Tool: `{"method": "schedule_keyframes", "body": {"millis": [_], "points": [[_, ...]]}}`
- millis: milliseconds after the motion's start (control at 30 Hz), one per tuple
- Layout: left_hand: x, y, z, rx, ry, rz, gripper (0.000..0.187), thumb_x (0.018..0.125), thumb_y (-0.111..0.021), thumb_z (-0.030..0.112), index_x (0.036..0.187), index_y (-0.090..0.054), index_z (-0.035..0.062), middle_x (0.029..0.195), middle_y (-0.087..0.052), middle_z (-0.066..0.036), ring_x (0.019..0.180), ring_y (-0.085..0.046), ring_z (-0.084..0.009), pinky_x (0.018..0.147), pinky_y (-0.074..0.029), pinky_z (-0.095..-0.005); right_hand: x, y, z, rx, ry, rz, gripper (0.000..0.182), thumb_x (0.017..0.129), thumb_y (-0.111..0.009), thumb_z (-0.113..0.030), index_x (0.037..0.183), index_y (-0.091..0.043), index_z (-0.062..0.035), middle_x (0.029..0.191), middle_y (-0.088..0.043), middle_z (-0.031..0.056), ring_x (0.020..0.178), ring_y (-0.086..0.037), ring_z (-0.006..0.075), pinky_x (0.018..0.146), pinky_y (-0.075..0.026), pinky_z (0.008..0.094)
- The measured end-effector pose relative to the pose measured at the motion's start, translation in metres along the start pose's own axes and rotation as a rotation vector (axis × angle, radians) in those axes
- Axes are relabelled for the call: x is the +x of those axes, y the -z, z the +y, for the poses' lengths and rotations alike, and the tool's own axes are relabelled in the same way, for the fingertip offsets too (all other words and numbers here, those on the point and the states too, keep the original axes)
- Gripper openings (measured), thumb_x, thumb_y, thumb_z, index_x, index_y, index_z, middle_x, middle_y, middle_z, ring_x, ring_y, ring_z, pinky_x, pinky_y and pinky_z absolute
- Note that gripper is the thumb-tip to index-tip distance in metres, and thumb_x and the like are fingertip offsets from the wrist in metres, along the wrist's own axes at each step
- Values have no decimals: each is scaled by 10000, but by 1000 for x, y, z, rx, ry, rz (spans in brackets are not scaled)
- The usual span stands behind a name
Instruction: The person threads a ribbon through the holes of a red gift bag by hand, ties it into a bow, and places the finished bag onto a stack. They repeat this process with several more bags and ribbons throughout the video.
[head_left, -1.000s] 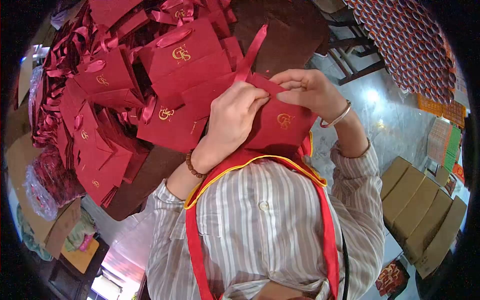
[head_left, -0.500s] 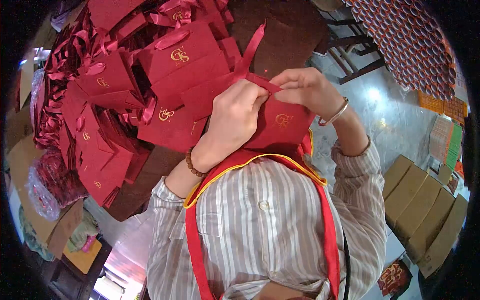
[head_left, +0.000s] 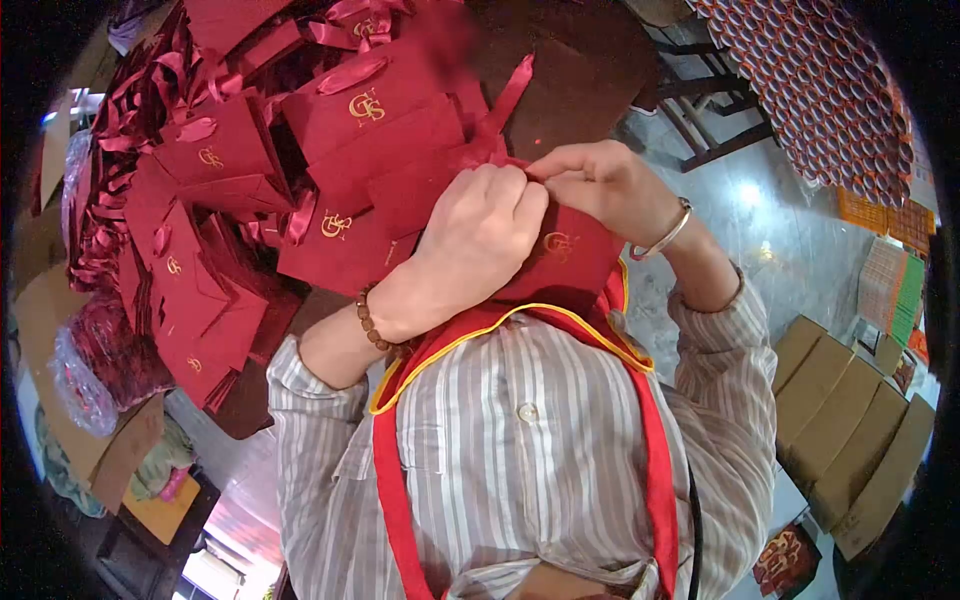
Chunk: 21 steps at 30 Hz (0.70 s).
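A dark red paper gift bag with gold lettering is held close against my apron. My left hand is closed at the bag's upper edge, its fingers curled and its knuckles facing up. At the same edge my right hand pinches, thumb against forefinger, with its fingertips close to my left hand. What lies right between the fingertips is partly hidden. A red satin ribbon sticks out beyond my left hand over the brown tabletop.
Many similar red bags with ribbons are heaped to the left. A plastic-wrapped red bundle lies at the far left. Cardboard boxes stand on the right. Beyond the wooden stool is a surface covered with small round items.
My left hand has shifted right and rolled over, now covering more of the bag's upper edge. My right fingers have moved slightly left, closer to it. The ribbon end has dropped a little.
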<state>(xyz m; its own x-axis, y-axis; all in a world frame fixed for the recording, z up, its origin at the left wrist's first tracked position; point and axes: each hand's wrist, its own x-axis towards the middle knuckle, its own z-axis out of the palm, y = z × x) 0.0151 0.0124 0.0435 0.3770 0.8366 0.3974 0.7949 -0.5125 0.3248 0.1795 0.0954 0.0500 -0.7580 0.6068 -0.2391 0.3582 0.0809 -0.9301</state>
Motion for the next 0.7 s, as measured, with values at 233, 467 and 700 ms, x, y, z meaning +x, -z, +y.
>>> {"method": "schedule_keyframes", "body": {"millis": [233, 467, 700], "points": [[-4, -8, -16, -502, 207, 65, 96, 689, -585, -33, 782, -562, -23, 743, -567, -134, 686, -578, -279, 617, -471, -323, -3, 6, 7, 231, -143, -69, 217, 821, -562, -54, 1019, -592, 29, 857, -629, 27, 789, -559, 53, 692, -446, 186], [-3, -3, -9, -724, 552, 84, 108, 729, -629, -10, 835, -609, -7, 782, -617, -110, 717, -614, -200, 634, -470, -268, -4, 7, 8, 172, -120, -79, 229, 811, -579, -47, 1031, -588, 14, 864, -632, 25, 794, -569, 59, 705, -453, 194], [-11, -9, -13, -703, 429, 76, 111, 726, -599, -29, 834, -586, -10, 775, -593, -142, 712, -601, -277, 615, -471, -329, -9, 9, -1, 60, -162, -156, 224, 821, -594, -76, 1024, -575, 19, 882, -628, 20, 818, -546, 55, 708, -446, 202]]}}
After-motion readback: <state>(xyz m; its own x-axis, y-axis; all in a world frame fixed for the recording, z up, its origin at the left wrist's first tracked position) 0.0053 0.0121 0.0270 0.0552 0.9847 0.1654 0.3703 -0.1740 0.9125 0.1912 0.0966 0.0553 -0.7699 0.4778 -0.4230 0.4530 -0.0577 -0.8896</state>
